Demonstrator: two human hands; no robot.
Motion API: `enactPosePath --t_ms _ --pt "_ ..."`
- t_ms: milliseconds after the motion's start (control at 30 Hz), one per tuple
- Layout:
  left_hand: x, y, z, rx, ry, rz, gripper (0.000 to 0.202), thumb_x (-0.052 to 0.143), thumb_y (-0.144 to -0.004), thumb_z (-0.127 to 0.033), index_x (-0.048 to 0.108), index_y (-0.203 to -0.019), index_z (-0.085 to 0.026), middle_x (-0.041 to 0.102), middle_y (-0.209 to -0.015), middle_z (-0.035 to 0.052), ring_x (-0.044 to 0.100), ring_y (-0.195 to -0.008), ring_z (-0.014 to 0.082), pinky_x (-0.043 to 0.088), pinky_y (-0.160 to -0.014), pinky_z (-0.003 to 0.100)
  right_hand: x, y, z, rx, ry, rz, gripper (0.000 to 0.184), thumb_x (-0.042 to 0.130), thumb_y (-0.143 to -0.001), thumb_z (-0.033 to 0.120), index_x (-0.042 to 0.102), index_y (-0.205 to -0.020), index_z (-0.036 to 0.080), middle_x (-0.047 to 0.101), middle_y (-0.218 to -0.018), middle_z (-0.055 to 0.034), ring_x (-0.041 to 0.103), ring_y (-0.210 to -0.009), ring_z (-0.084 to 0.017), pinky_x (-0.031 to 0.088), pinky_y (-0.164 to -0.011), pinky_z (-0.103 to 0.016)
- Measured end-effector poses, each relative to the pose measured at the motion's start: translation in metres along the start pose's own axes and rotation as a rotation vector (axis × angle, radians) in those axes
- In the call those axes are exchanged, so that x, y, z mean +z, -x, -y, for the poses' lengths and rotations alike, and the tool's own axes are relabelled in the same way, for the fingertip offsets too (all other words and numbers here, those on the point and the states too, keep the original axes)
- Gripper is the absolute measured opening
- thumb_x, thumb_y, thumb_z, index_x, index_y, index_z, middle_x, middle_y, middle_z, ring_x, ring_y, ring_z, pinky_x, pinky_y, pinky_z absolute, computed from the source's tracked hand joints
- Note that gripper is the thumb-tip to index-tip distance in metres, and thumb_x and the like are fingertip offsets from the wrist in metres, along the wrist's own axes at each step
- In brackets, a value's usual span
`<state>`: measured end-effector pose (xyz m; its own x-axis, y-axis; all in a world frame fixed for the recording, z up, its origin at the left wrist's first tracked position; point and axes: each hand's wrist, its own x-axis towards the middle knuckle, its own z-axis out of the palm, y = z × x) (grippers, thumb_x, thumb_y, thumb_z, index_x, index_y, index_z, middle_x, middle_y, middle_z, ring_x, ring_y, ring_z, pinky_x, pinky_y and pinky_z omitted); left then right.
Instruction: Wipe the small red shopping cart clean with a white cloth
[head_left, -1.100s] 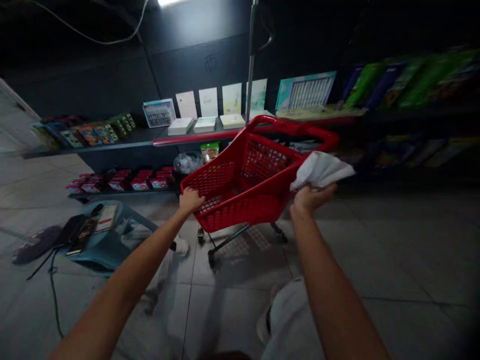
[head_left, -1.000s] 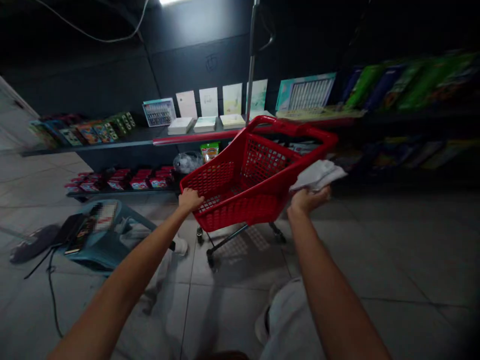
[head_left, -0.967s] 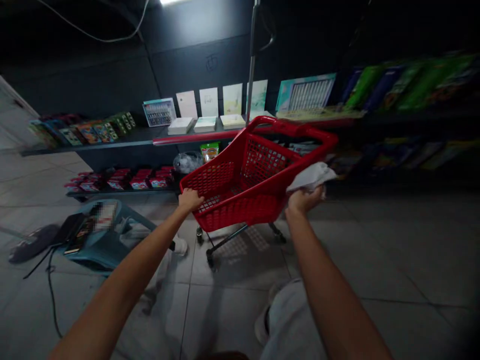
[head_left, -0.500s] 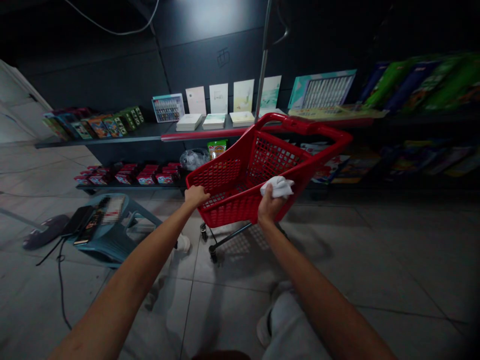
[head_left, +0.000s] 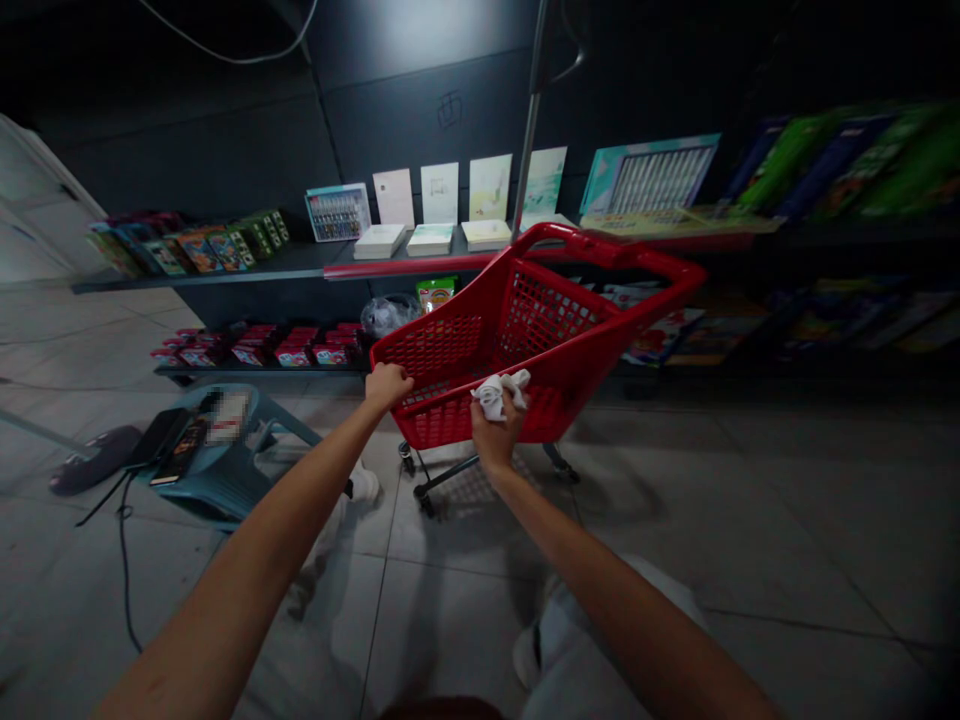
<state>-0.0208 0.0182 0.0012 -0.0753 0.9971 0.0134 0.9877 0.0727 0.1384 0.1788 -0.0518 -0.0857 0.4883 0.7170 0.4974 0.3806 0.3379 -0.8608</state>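
A red plastic shopping cart [head_left: 559, 325] stands on the tiled floor ahead of me, its basket looking empty. My left hand [head_left: 388, 384] grips the cart's near left rim corner. My right hand [head_left: 496, 430] is closed around a crumpled white cloth [head_left: 498, 391] and presses it against the cart's near rim, a little right of the left hand.
Dark shelves [head_left: 300, 262] with boxes, cards and books run along the back wall. A metal pole [head_left: 531, 110] rises behind the cart. A teal plastic stool [head_left: 225, 465] with phones on it sits at left, and a cable [head_left: 124, 560] trails beside it. My pale-clothed knee [head_left: 570, 640] is below.
My right hand swept the white cloth from the cart's right edge leftward along the near rim. The cloth went from spread out to bunched. The left hand kept its grip.
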Motion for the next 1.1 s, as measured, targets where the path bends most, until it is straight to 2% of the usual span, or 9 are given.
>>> enactPosePath --t_ms 67,167,333,500,533,633,733,900,1100 --pt "0.001 0.001 0.001 0.011 0.052 -0.043 0.035 0.053 -0.089 -0.034 0.082 -0.106 -0.024 0.076 -0.110 0.0122 0.069 -0.109 0.0258 0.054 -0.090 0.032 -0.002 -0.001 0.007 -0.011 -0.017 -0.022 0.050 0.063 -0.081 0.031 0.066 -0.128 0.014 0.055 -0.138 -0.0177 0.050 -0.136 -0.029 0.039 -0.120 -0.047" --pt "0.002 0.001 0.001 0.000 0.123 -0.086 0.033 0.053 -0.090 -0.030 0.081 -0.105 -0.023 0.078 -0.109 0.0105 0.069 -0.105 0.0223 0.053 -0.089 0.028 0.000 0.001 0.014 0.015 -0.026 -0.030 0.049 0.063 -0.081 0.031 0.066 -0.127 0.015 0.055 -0.140 -0.0174 0.049 -0.137 -0.028 0.039 -0.120 -0.046" --pt "0.001 0.001 0.000 -0.063 0.154 -0.059 0.030 0.055 -0.090 -0.033 0.080 -0.104 -0.023 0.078 -0.108 0.0095 0.071 -0.102 0.0216 0.052 -0.087 0.026 0.008 0.006 0.017 0.104 -0.058 -0.075 0.052 0.062 -0.083 0.035 0.063 -0.130 0.014 0.060 -0.138 -0.0179 0.046 -0.140 -0.029 0.037 -0.121 -0.048" --pt "-0.005 0.024 -0.010 -0.053 0.237 -0.188 0.034 0.047 -0.096 -0.034 0.075 -0.113 -0.027 0.078 -0.112 0.0057 0.071 -0.102 0.0207 0.050 -0.087 0.027 0.010 0.003 0.017 0.079 -0.006 -0.038 0.041 0.058 -0.086 0.034 0.067 -0.121 0.015 0.065 -0.132 -0.0164 0.049 -0.136 -0.028 0.034 -0.122 -0.049" --pt "-0.006 0.031 -0.013 -0.049 0.244 -0.175 0.034 0.047 -0.096 -0.035 0.076 -0.113 -0.027 0.079 -0.111 0.0048 0.071 -0.102 0.0208 0.050 -0.088 0.027 0.010 0.002 0.017 0.072 0.007 -0.033 0.040 0.057 -0.086 0.034 0.068 -0.120 0.015 0.065 -0.132 -0.0164 0.049 -0.136 -0.028 0.035 -0.122 -0.050" --pt "-0.009 0.048 -0.022 -0.032 0.225 -0.028 0.034 0.048 -0.095 -0.040 0.079 -0.104 -0.030 0.080 -0.106 0.0021 0.071 -0.104 0.0218 0.049 -0.091 0.029 0.012 0.000 0.018 0.080 0.036 -0.055 0.043 0.056 -0.086 0.032 0.067 -0.124 0.014 0.064 -0.134 -0.0172 0.047 -0.138 -0.029 0.033 -0.122 -0.050" --pt "-0.012 0.051 -0.025 0.012 0.157 0.050 0.039 0.045 -0.095 -0.045 0.081 -0.099 -0.030 0.080 -0.108 0.0025 0.070 -0.109 0.0231 0.047 -0.096 0.032 0.015 0.003 0.018 0.085 0.046 -0.064 0.047 0.056 -0.087 0.032 0.065 -0.130 0.014 0.062 -0.138 -0.0179 0.044 -0.142 -0.029 0.032 -0.124 -0.051" --pt "-0.016 0.037 -0.017 -0.027 0.065 0.089 0.045 0.039 -0.095 -0.045 0.080 -0.100 -0.028 0.079 -0.109 0.0065 0.071 -0.107 0.0260 0.048 -0.095 0.034 0.019 0.026 0.019 0.073 -0.004 0.066 0.046 0.059 -0.088 0.034 0.064 -0.130 0.016 0.056 -0.143 -0.0164 0.047 -0.140 -0.028 0.037 -0.121 -0.049" --pt "-0.013 0.029 -0.002 -0.028 0.068 0.045 0.049 0.035 -0.096 -0.042 0.081 -0.101 -0.025 0.079 -0.110 0.0084 0.071 -0.106 0.0249 0.050 -0.087 0.030 0.034 0.056 0.036 -0.090 -0.091 0.303 0.038 0.058 -0.090 0.024 0.068 -0.126 0.020 0.054 -0.141 -0.0146 0.045 -0.141 -0.029 0.035 -0.122 -0.050"
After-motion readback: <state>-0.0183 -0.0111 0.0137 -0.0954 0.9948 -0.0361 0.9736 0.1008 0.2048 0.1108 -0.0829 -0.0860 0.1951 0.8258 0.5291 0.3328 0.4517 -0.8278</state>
